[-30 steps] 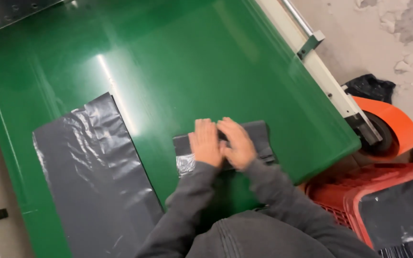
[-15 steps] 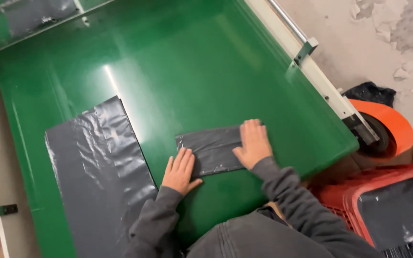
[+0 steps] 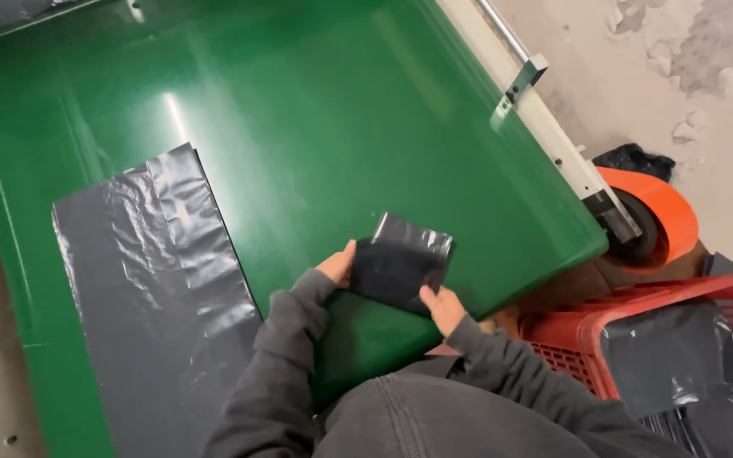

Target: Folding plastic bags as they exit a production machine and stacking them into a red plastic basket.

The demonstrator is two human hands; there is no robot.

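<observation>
Near the desk's front edge, both hands grip a small folded square of dark grey plastic sheet (image 3: 399, 263), lifted and tilted above the glossy green desk (image 3: 316, 110). The left hand (image 3: 338, 265) pinches its left edge, thumb on top; the right hand (image 3: 443, 307) clasps its lower right corner, fingers curled under it. Grey sleeves run back from both wrists to the person's body at the bottom of the view.

Just left of the left sleeve a long flat sheet of crinkled dark grey plastic film (image 3: 150, 288) lies spread on the desk, reaching toward its front-left corner. Along the desk's right edge runs a white metal rail (image 3: 553, 140), ending at an orange wheel guard (image 3: 659, 208). Below that, off the front-right corner, a red plastic crate (image 3: 570, 352) holds more dark grey sheets.

Half a second ago the piece lay flat and wider on the desk, with both hands pressed open on it; now it is folded smaller and raised off the surface.
</observation>
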